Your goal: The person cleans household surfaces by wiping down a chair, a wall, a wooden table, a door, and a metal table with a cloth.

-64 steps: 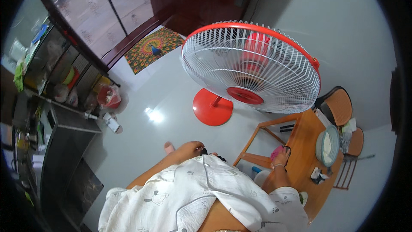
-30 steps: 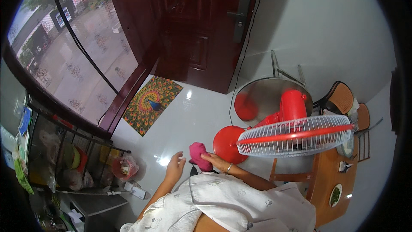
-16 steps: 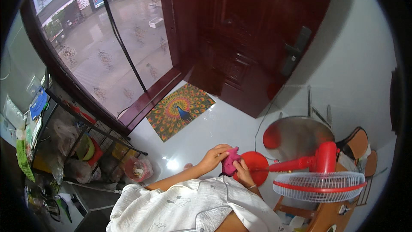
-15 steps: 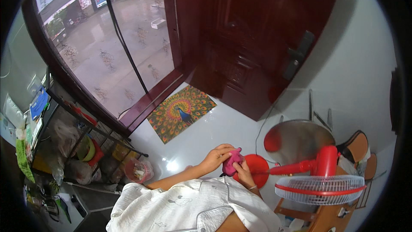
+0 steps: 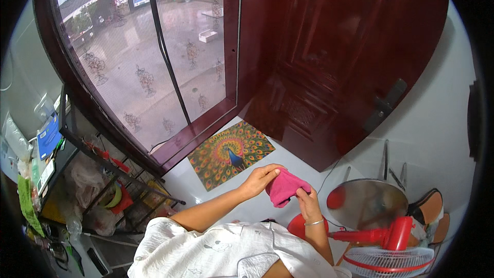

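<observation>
A pink cloth (image 5: 285,189) is stretched between my two hands in front of my body, above the floor. My left hand (image 5: 259,180) pinches its upper left corner, with the thumb lying on top. On the other side, my right hand (image 5: 309,207) grips the right edge of the cloth between thumb and fingers; a bracelet circles that wrist. The fabric hangs partly spread with soft folds, and its lower edge dangles free.
A peacock-patterned doormat (image 5: 231,155) lies before the dark red door (image 5: 309,72) and the mesh screen (image 5: 180,72). To the right are a red fan (image 5: 396,237) and a round metal tabletop (image 5: 368,203). A cluttered black rack (image 5: 123,170) stands left.
The bunched pink cloth has been opened out between my hands. Both hands have moved forward and further apart, and the view has tilted up.
</observation>
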{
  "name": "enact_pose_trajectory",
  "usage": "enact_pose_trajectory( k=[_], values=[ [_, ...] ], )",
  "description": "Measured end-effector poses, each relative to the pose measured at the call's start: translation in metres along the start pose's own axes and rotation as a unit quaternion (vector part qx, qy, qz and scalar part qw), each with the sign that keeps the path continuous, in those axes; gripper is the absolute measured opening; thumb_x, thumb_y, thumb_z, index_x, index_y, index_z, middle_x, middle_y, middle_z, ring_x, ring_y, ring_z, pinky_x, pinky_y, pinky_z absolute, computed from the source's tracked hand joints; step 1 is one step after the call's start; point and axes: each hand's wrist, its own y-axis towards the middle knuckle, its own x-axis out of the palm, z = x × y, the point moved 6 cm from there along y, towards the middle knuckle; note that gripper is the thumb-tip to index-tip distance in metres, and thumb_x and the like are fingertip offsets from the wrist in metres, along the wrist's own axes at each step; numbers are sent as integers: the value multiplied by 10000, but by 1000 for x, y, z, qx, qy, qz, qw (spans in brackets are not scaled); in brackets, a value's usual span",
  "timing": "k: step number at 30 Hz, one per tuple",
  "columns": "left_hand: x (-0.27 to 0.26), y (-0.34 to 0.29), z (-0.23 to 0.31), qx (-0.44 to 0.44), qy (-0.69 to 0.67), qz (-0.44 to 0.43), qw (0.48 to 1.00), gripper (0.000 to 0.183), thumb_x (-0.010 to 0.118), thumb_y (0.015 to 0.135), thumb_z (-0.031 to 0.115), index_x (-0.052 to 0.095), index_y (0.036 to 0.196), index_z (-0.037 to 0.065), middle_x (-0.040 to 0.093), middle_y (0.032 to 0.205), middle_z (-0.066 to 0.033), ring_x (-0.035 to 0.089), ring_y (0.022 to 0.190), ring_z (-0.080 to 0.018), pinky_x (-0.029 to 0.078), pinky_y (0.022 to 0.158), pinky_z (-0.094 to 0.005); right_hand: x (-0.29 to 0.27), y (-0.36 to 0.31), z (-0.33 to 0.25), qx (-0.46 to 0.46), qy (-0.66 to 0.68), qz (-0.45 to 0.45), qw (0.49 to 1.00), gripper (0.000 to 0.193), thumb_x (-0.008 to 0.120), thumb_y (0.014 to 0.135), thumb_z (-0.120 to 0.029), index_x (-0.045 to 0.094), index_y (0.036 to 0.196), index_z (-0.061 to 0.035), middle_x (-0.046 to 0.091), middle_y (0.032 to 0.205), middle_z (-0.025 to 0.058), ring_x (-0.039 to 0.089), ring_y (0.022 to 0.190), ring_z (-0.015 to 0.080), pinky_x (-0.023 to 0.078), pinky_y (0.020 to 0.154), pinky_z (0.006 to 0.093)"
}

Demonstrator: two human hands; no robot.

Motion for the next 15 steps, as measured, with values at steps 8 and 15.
enact_pose_trajectory(
  k=[8, 15],
  values=[
    [-22, 81, 28, 148, 187, 96, 967, 204, 628, 946, 174, 690, 1053, 11, 548, 873, -100, 564, 838, -197, 474, 779, -309, -7, 85, -69, -56, 80, 12, 995, 257, 624, 925, -101, 605, 1155, 11, 651, 1127, 74, 587, 1062, 155, 430, 984, 323],
    [-21, 221, 96, 203, 250, 102, 941, 183, 647, 932, 122, 711, 1049, -1, 536, 808, -37, 535, 810, -143, 452, 738, -272, -52, 185, -170, -157, -20, 39, 987, 398, 687, 859, -49, 566, 1217, 73, 646, 1132, 86, 591, 1050, 136, 460, 955, 279]
  ],
)
